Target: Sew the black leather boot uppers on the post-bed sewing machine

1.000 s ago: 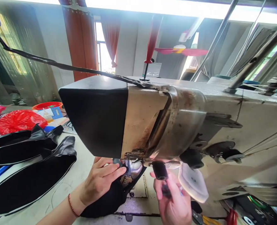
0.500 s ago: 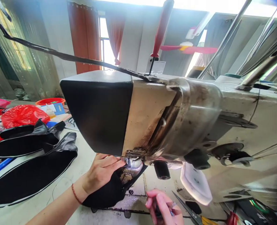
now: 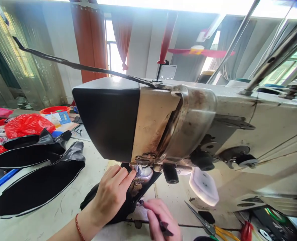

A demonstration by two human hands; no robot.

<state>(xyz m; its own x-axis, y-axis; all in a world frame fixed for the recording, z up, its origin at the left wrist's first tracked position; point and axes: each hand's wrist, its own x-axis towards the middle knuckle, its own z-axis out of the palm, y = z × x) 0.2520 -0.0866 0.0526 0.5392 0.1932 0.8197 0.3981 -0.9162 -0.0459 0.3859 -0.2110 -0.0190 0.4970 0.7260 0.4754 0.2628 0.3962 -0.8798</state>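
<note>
A large sewing machine fills the view above the table. Black leather pieces lie at the left. A black fabric piece sits under the machine's foot; the left hand presses flat on it, fingers spread. The right hand, just beside it, is pinched together on a small dark tool. Scissors lie near.

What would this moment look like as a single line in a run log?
left hand: pressing black fabric by presser foot | right hand: pinching small dark tool | sewing machine above | scissors on table
</note>
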